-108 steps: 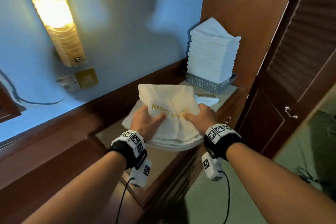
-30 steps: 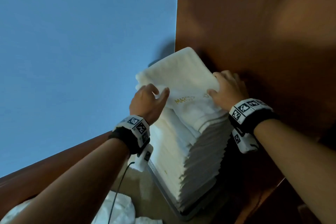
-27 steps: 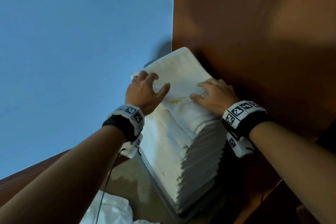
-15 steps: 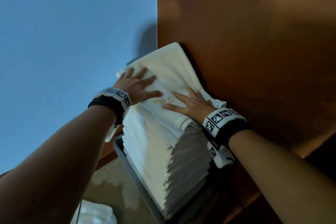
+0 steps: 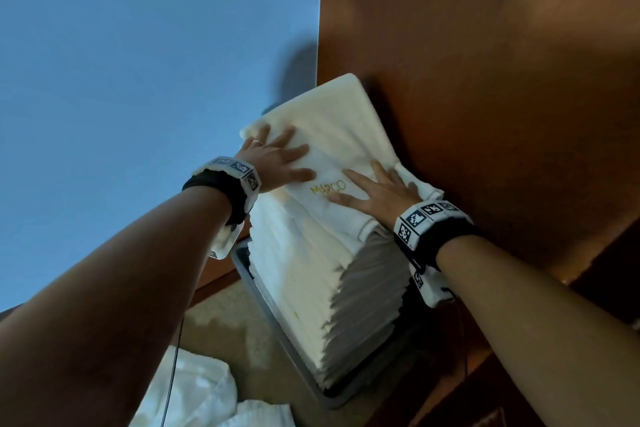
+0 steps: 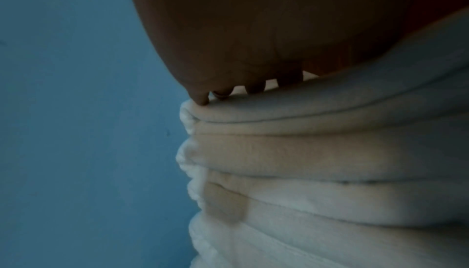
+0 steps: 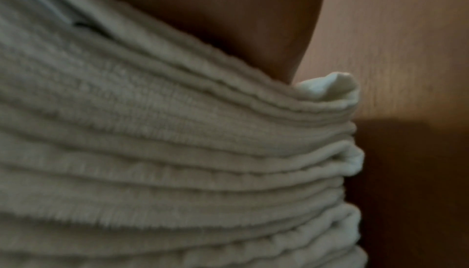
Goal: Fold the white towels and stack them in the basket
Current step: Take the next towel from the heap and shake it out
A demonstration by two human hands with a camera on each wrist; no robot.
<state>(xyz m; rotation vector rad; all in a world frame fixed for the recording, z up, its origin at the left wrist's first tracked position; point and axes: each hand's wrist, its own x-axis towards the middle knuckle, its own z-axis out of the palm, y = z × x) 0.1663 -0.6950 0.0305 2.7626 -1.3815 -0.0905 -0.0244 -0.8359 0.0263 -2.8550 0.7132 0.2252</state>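
Note:
A folded white towel (image 5: 341, 128) with gold lettering lies on top of a tall stack of folded towels (image 5: 322, 291) that stands in a grey mesh basket (image 5: 277, 329). My left hand (image 5: 277, 159) lies flat on the towel's left side with its fingers spread. My right hand (image 5: 374, 192) presses flat on the towel's near right part, partly over the lettering. In the left wrist view the palm (image 6: 241, 37) rests on the top layer (image 6: 330, 99). The right wrist view shows the palm (image 7: 228, 11) on the stack's edges (image 7: 177, 131).
A blue wall (image 5: 138, 80) stands left of the stack and a brown wooden panel (image 5: 485, 80) right behind it. Loose white towels (image 5: 204, 392) lie on the beige counter (image 5: 235, 333) at the lower left.
The folded towel was carried from the counter onto the stack. Both hands let go of its edges and flattened out on top of it; over the last half second they barely moved.

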